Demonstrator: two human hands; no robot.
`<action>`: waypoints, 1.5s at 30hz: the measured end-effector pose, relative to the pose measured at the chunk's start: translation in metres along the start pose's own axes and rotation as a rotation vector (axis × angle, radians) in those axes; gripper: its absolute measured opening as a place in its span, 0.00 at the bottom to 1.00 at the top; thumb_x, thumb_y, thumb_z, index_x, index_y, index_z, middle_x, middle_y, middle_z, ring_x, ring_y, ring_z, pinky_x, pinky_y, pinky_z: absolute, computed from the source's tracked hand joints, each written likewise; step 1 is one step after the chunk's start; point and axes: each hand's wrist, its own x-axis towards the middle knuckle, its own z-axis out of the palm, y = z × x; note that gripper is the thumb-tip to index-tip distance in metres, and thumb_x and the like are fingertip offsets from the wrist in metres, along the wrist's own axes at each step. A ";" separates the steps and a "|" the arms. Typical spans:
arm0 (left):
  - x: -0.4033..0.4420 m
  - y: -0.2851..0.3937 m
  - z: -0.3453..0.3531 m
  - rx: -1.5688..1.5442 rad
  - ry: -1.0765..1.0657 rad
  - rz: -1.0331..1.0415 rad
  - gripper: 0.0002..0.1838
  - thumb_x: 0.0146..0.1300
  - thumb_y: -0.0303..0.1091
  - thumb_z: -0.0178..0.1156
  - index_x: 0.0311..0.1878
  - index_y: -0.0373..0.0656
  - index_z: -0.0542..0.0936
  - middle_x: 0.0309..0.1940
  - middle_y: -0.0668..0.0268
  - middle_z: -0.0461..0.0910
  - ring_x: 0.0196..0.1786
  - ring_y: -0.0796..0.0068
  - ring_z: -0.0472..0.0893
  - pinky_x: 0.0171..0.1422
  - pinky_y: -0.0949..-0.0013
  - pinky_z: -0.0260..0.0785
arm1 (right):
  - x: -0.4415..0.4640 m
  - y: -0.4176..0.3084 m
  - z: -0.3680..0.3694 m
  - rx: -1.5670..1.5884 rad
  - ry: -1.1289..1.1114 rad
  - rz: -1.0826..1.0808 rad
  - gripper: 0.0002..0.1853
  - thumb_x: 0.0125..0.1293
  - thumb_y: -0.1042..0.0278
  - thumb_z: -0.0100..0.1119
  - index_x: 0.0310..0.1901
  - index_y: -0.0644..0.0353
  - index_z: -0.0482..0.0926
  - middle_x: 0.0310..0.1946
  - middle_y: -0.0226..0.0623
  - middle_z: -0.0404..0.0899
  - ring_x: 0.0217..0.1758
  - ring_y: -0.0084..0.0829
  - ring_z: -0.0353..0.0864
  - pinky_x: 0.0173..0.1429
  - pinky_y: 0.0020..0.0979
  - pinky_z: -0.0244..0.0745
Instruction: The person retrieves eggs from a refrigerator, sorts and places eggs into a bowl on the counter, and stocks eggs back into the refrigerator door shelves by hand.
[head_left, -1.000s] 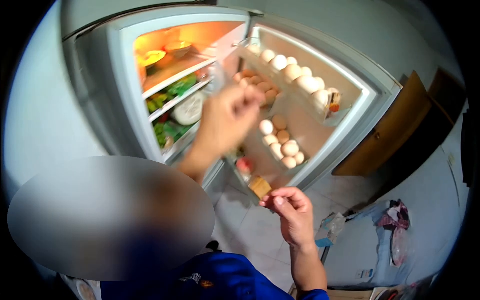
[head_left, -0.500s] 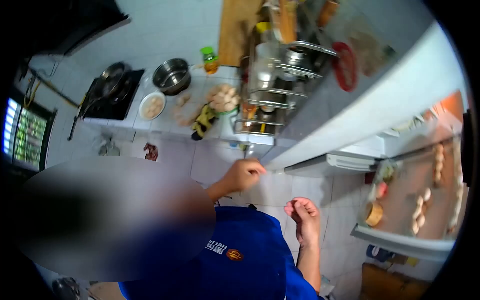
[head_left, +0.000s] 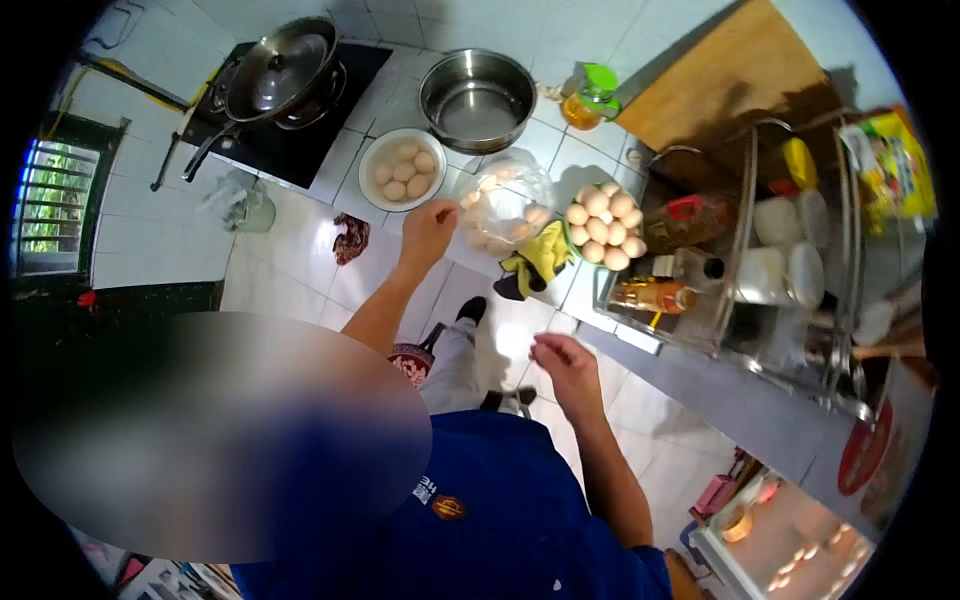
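Observation:
My left hand (head_left: 430, 232) is over the counter's front edge, just below a white bowl (head_left: 368, 190) of several brown eggs and left of a clear plastic bag (head_left: 515, 190) with eggs in it. Its fingers are loosely bent, and no object shows in them. Over the floor in front of my body hangs my right hand (head_left: 568, 368), fingers half curled with nothing visible in them. A yellow and black glove or cloth (head_left: 540, 262) lies at the counter edge beside the bag. To its right, brown eggs (head_left: 606, 226) are heaped in a green-rimmed container.
Behind the bowl stands a steel pot (head_left: 478, 100). A lidded pan (head_left: 280, 70) sits on the black stove, its handle pointing frontward. A green-lidded jar (head_left: 592, 98), wooden board (head_left: 725, 75) and metal rack (head_left: 740, 250) line the right. A fridge drawer (head_left: 790, 545) holding eggs is at lower right.
The view has swung toward the counter, and the fridge has shifted to the lower right. My left hand has reached forward to the counter edge near the bowl. My right hand stays before my body.

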 end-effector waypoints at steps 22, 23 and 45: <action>0.121 -0.049 0.113 0.814 -0.515 0.411 0.15 0.49 0.23 0.59 0.44 0.38 0.77 0.42 0.55 0.74 0.41 0.59 0.81 0.36 0.62 0.78 | 0.319 0.026 0.037 -1.617 0.104 -0.341 0.10 0.56 0.72 0.54 0.40 0.58 0.79 0.42 0.39 0.76 0.49 0.43 0.75 0.44 0.40 0.77; 0.122 -0.046 0.111 0.825 -0.507 0.407 0.16 0.50 0.24 0.59 0.45 0.39 0.76 0.41 0.55 0.74 0.41 0.59 0.82 0.36 0.62 0.78 | 0.320 0.028 0.037 -1.612 0.099 -0.344 0.10 0.56 0.72 0.54 0.40 0.58 0.79 0.42 0.39 0.76 0.49 0.43 0.75 0.44 0.40 0.77; 0.128 -0.051 0.096 0.540 -0.503 0.166 0.14 0.54 0.38 0.58 0.42 0.43 0.80 0.40 0.54 0.81 0.37 0.53 0.83 0.38 0.54 0.75 | 0.243 -0.007 0.030 0.606 -0.002 0.004 0.23 0.65 0.72 0.59 0.61 0.64 0.68 0.55 0.45 0.75 0.54 0.40 0.78 0.56 0.36 0.77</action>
